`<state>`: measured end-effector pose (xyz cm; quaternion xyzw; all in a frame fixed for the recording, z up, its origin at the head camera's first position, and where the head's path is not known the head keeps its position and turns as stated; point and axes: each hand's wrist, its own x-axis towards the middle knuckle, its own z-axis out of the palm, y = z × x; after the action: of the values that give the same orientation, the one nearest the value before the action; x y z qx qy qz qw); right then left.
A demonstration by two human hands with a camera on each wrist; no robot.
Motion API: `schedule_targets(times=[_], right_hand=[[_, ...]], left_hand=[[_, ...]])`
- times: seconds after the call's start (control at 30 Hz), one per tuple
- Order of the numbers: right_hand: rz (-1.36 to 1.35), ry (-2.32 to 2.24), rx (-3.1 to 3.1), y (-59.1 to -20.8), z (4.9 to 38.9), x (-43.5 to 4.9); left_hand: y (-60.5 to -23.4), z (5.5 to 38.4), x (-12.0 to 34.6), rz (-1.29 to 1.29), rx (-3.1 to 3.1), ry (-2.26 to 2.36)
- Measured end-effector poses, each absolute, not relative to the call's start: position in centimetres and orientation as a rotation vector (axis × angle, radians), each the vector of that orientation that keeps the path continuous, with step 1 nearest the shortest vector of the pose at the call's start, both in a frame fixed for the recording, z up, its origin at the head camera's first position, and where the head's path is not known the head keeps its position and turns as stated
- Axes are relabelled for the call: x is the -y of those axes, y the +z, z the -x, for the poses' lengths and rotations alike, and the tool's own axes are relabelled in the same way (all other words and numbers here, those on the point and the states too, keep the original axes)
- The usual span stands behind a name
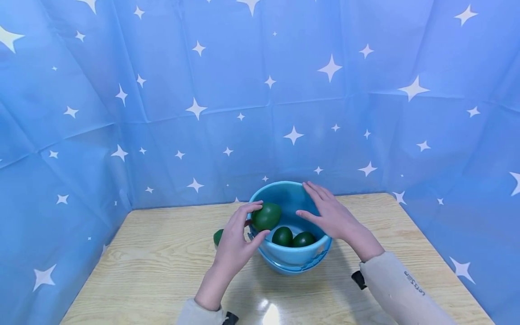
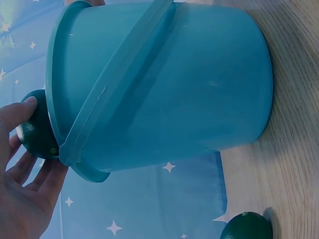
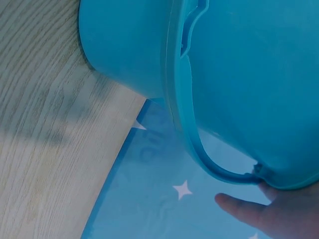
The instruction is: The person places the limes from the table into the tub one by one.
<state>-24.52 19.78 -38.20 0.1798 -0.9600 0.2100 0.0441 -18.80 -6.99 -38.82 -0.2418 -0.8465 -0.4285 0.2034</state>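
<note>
A light-blue bucket (image 1: 294, 255) with a handle stands on the table, its mouth tilted up toward the head view. My left hand (image 1: 237, 239) grips a dark green avocado (image 1: 266, 216) between thumb and fingers at the bucket's left rim. In the left wrist view the thumb (image 2: 17, 113) presses on the avocado's upper side. Two more avocados (image 1: 282, 236) (image 1: 304, 239) lie at the bottom inside the bucket. My right hand (image 1: 331, 214) rests at the right rim with fingers extended, its thumb stretched over the bucket's opening.
Another green avocado (image 1: 218, 237) lies on the table left of the bucket, partly hidden behind my left hand. The pale wooden table (image 1: 162, 262) ends at a blue curtain (image 1: 227, 149) with white stars, which hangs along the back and both sides.
</note>
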Motion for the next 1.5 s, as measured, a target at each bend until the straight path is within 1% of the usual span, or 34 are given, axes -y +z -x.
schedule_targets(times=[1.5], right_hand=[[-0.545,0.638,2.934,-38.18,24.43,-19.83]], left_hand=[[-38.58,18.70,6.87,0.662,2.351,-1.213]])
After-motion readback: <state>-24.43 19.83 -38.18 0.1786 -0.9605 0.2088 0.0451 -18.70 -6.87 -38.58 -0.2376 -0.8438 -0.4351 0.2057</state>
